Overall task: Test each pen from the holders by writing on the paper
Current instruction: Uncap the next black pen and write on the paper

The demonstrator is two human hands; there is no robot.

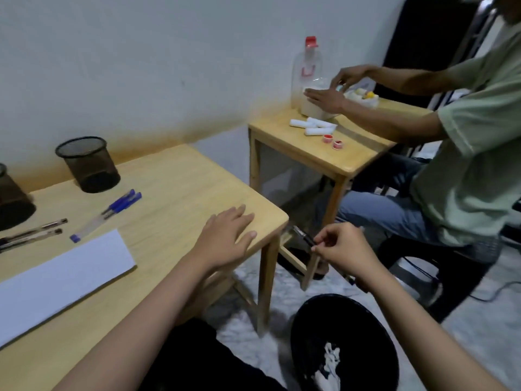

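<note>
**A pen held off the table edge, above the bin**

We rest our left hand (227, 235) flat and open on the right corner of the wooden table (183, 179), holding nothing. Our right hand (342, 249) is off the table edge, fingertips pinched around a dark pen (303, 237) above the black waste bin (345, 342) on the floor. On the table lie the white paper (56, 277), two blue pens (112, 213) side by side beyond it, and two dark pens (33, 231) further left. Two black mesh holders stand at the back: one (87, 165) upright near the wall, the other (12, 198) cut off by the left edge. Another person (465, 136) sits at a second small table (324, 148) to the right.
</note>
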